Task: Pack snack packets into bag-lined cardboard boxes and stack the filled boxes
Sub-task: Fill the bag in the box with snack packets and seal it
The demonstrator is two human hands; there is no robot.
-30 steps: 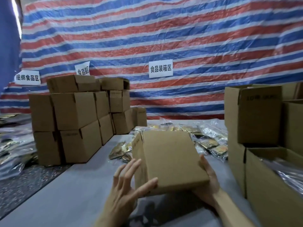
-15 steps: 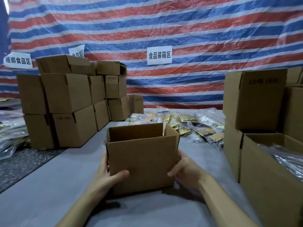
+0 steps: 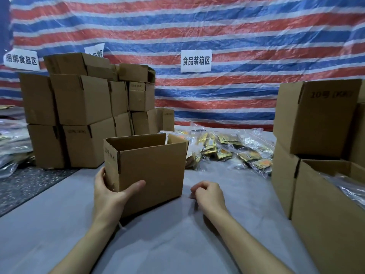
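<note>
An open cardboard box (image 3: 156, 171) stands upright on the grey table, its top flaps up and its inside hidden from me. My left hand (image 3: 110, 190) grips its near left corner, thumb across the front face and fingers on the left side. My right hand (image 3: 207, 192) rests on the table just right of the box, fingers curled, holding nothing and apart from the box. Behind the box lies a heap of snack packets in clear bags (image 3: 229, 149).
A stack of closed cardboard boxes (image 3: 83, 119) rises at the back left. More boxes (image 3: 316, 119) stand at the right, the nearest one (image 3: 324, 218) open with a plastic bag inside. A striped tarp with paper signs (image 3: 196, 61) hangs behind. Dark floor shows at left.
The box was turned upright and set on the table with its opening up. My right hand let go of its right side and now rests beside it.
</note>
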